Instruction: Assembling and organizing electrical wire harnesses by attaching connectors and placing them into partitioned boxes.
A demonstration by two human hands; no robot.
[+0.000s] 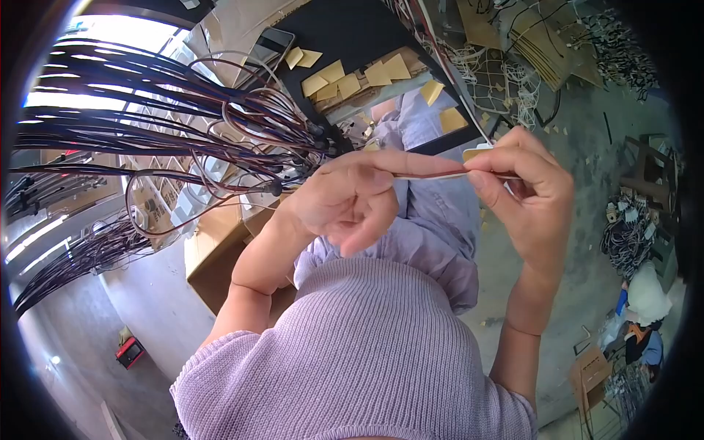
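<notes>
My left hand (350, 196) is closed on a thin cable with brown-red and white wires (433, 175), its index finger stretched along it toward the right. My right hand (526, 176) pinches the same wires between thumb and fingertips. A small yellow piece of paper or tape (475, 153) shows at the right fingertips, against the wires; whether it is wrapped round them I cannot tell. Both hands are above my lap. Beyond them is a black-edged board (345, 37) with several loose yellow pieces (378, 73) on it.
A thick bundle of dark cables (147, 88) spreads out at the left. A phone (273, 44) lies at the far side. An open cardboard box (213, 242) stands beside me on the left. Cable heaps (629, 238) lie at the right, and a red case (130, 353) is on the floor.
</notes>
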